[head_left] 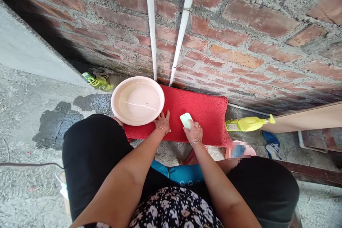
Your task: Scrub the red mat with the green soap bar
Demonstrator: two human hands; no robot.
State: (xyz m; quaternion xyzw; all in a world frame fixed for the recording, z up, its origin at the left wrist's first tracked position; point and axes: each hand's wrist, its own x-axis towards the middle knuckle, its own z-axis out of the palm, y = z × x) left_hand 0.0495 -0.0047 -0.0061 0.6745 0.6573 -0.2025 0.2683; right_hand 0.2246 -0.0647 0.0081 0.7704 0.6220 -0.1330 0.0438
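Head view: the right hand (194, 132) grasped a pale green bar (185, 120) by its near end, over the red mat (210, 114); the left hand (162, 122), splayed and holding nothing, presumably steadied the mat beside the basin (115, 101). Clear water apparently filled the basin partway; the yellow pump bottle's (247, 124) contents were unclear.

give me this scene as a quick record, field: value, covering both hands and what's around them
left hand: spread on the red cloth, beside the basin
left hand point
right hand: fingers around a pale green bar, over the red cloth
basin: pale pink, holding water, overlapping the cloth's left end
right side: yellow-green pump bottle, lying down
left side: another yellow-green bottle
background: brick wall, two white pipes
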